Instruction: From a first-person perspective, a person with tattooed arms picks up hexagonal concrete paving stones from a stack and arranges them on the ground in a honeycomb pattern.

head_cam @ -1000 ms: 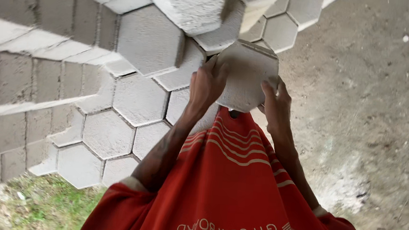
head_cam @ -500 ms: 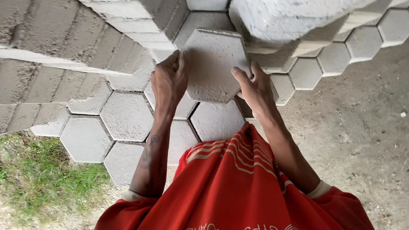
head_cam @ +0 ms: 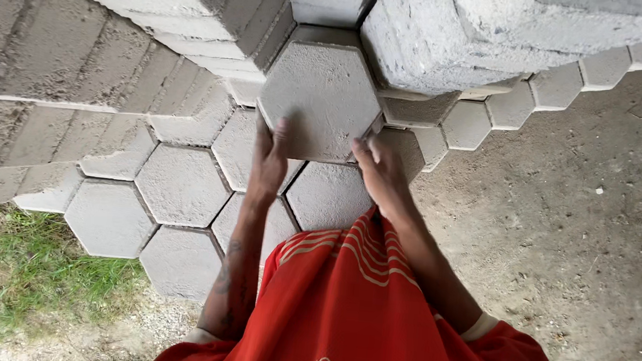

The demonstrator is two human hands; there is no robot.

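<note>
Dirt ground carries laid hexagonal pavers below the fingers; grass patch beside them.

No packages, labels, signs or screens show here; the only lettering is pale print across the red cloth shirt at six o'clock.
</note>
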